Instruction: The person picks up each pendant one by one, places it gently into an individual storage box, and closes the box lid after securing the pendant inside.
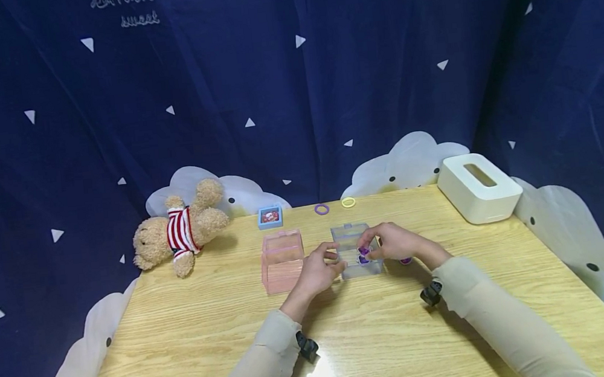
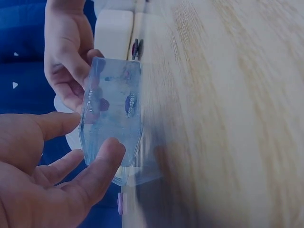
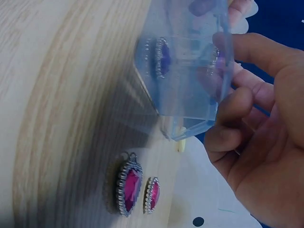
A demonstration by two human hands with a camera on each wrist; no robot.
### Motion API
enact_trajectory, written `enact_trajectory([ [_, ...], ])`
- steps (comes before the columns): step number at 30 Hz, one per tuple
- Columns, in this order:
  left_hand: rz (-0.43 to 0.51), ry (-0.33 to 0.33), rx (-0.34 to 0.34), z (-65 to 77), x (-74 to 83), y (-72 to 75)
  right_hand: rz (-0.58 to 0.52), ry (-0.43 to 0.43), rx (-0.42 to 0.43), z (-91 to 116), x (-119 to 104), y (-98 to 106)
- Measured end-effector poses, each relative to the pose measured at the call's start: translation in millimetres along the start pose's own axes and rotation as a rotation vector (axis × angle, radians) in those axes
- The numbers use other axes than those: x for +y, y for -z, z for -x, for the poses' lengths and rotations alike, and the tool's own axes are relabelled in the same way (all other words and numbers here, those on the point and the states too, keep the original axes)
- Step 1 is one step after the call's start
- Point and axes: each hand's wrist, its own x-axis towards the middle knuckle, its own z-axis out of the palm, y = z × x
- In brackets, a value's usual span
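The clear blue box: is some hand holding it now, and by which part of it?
Both hands hold the clear blue box. The left hand touches its left side with thumb and fingers; the right hand grips its right side.

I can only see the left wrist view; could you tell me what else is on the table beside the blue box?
Observer: A pink box stands left of the blue box.
Operator: Thank you; is anything lying near the right hand?
Observer: Two pink gems lie on the table beside the right hand.
Operator: And farther back?
Observer: A teddy bear lies at the far left corner.
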Motion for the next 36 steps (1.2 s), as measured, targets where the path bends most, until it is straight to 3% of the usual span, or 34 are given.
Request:
enact_trajectory([
  [22,0.000,-0.015,0.003,-0.4,0.1,0.8,0.035,-0.037,-0.078,-5.6,0.9,-2.7],
  [36,-0.016,-0.002,0.001,-1.5,-2.0,1.5,0.009,-0.027,-0.034,-1.4,2.1,2.6],
])
